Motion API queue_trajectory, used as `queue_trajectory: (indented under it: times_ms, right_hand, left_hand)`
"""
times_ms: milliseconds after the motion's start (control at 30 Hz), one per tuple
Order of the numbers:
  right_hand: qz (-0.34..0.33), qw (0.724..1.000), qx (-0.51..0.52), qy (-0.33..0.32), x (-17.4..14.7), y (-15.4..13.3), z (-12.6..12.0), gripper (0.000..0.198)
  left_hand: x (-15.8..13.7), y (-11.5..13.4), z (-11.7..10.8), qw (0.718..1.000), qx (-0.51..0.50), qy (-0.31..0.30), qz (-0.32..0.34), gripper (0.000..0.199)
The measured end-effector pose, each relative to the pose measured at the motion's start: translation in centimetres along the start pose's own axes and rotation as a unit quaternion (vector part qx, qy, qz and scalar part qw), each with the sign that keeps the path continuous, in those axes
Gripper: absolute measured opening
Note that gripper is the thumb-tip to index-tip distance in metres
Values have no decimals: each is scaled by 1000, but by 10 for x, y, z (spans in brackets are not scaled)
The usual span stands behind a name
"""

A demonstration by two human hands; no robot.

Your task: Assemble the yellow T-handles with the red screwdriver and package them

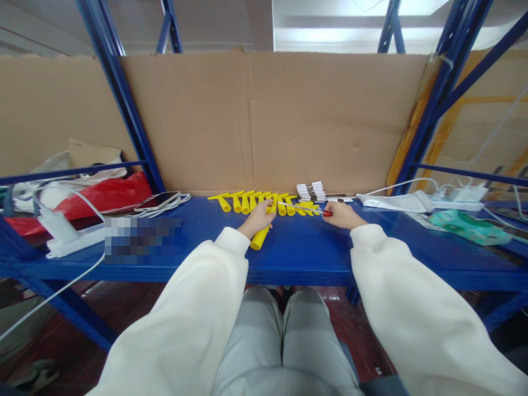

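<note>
My left hand (pixel 258 219) is closed around a yellow T-shaped plastic part (pixel 259 240), whose round tube points down toward the table's front edge. A red-handled screwdriver (pixel 328 213) sits in my right hand (pixel 344 215), with fingers wrapped around its grip. Its thin metal shaft reaches left toward the top of the held part; whether the tip touches it is too small to tell. Behind my hands, several similar yellow T-shaped parts (pixel 237 203) lie in a row. Small yellow pieces (pixel 306 209) lie under and beside the shaft.
Several white pieces with black ends (pixel 311 192) lie near the cardboard wall (pixel 309 121). On the left of the blue table (pixel 313 247) are a power strip (pixel 78 239), cables and a red bag (pixel 111 195). A green packet (pixel 470 226) and a white pouch (pixel 398 202) lie right.
</note>
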State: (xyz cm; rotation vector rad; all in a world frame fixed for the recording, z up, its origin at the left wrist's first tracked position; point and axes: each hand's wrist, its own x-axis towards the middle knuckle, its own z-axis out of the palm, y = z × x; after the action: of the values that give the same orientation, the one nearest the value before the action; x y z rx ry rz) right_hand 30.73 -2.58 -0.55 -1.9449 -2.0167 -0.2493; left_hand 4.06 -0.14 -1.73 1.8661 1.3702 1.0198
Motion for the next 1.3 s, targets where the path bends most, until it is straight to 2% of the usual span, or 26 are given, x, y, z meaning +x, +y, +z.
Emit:
queue_trajectory:
  times_ms: [367, 633, 800, 900, 1000, 1300]
  right_hand:
    - [-6, 1000, 7, 4, 0, 1, 0, 4]
    - [29, 1000, 2, 9, -2, -3, -4, 13]
    - [25, 999, 9, 19, -1, 0, -1, 7]
    - [14, 1000, 27, -2, 0, 2, 1, 10]
    - [3, 1000, 18, 7, 1, 3, 2, 11]
    - [23, 1000, 7, 18, 1, 2, 2, 6]
  left_hand:
    - [-2, 2, -1, 1000, 6, -6, 0, 59]
    - [-2, 2, -1, 1000, 1, 0, 2, 60]
    - [-2, 2, -1, 1000, 5, -8, -3, 61]
    - [-2, 2, -1, 1000, 6, -9, -7, 60]
    - [-1, 1, -1, 1000, 8, -9, -4, 59]
    - [1, -1, 0, 1000, 6, -3, 1, 61]
